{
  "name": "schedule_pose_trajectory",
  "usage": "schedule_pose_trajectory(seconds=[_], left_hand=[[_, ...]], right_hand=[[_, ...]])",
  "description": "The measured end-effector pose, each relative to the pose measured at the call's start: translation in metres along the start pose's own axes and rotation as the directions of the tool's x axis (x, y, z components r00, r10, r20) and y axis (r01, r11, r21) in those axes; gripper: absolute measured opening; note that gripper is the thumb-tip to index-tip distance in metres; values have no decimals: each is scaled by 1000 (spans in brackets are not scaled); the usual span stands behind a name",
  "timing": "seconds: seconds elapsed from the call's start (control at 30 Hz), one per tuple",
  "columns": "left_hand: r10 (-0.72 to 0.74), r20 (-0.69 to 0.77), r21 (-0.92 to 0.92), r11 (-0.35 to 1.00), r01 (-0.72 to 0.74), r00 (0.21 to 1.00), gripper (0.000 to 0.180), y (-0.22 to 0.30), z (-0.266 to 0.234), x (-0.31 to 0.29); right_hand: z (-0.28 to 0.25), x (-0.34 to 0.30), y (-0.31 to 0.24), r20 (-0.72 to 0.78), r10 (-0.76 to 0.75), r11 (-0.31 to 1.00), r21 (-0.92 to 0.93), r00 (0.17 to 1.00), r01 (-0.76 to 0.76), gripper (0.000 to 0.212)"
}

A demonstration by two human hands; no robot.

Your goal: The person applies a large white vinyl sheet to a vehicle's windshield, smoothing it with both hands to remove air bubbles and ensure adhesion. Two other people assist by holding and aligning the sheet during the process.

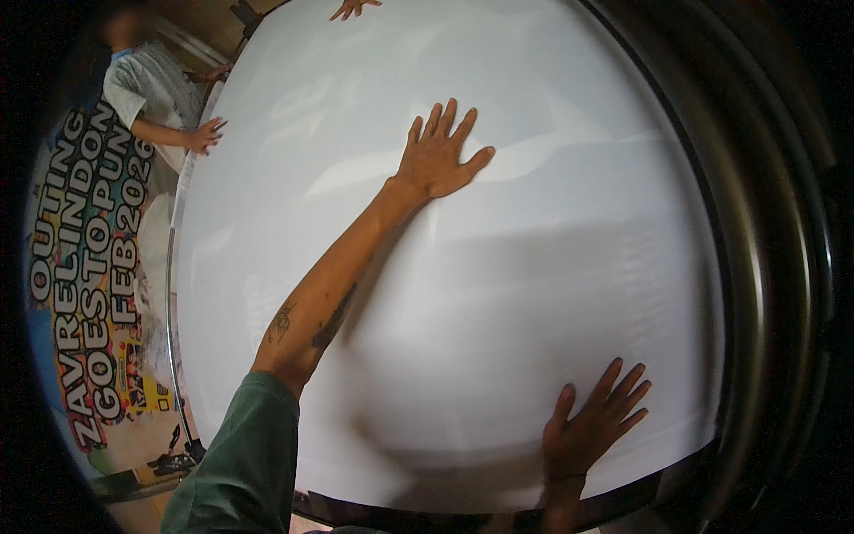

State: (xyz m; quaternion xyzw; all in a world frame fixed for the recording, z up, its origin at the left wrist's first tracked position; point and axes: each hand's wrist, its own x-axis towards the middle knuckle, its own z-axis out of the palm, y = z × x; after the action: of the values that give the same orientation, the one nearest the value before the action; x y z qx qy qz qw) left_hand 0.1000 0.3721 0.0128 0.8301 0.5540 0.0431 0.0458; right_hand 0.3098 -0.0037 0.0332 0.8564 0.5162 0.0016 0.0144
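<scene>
A large smooth white sheet (498, 294) with a glossy sheen spreads across most of the head view. My left hand (442, 158) lies palm down on its upper middle part, fingers spread and thumb pointing right. The forearm stretches up from the lower left, out of a green sleeve. Near the lower right of the sheet rests my right hand (592, 427), flat with its fingers apart. Neither hand holds anything. A soft shadow falls on the sheet between them.
A person (165, 93) stands at the upper left, one hand by the sheet's edge. Another hand (354, 8) touches the far edge. Dark metal rollers or rails (765, 267) run along the right. A colourful printed banner (93, 267) lies on the left.
</scene>
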Motion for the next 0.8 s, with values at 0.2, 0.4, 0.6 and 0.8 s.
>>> schedule_pose_trajectory(seconds=[0.2,0.4,0.6,0.8], left_hand=[[-77,-57,-2,997,77,995,80,-53,-8,-33],[-217,-127,-10,976,217,968,78,-111,-13,-72],[-296,-110,28,953,300,949,78,-149,-23,-124],[-232,-124,-5,972,233,965,77,-161,-24,-148]], right_hand=[[6,4,-5,6,-5,997,-72,1000,6,74],[0,2,-17,51,29,998,-52,998,-26,72],[7,-29,-34,-16,-53,998,-40,998,53,72],[6,-40,-31,-31,-76,997,11,997,77,71]])
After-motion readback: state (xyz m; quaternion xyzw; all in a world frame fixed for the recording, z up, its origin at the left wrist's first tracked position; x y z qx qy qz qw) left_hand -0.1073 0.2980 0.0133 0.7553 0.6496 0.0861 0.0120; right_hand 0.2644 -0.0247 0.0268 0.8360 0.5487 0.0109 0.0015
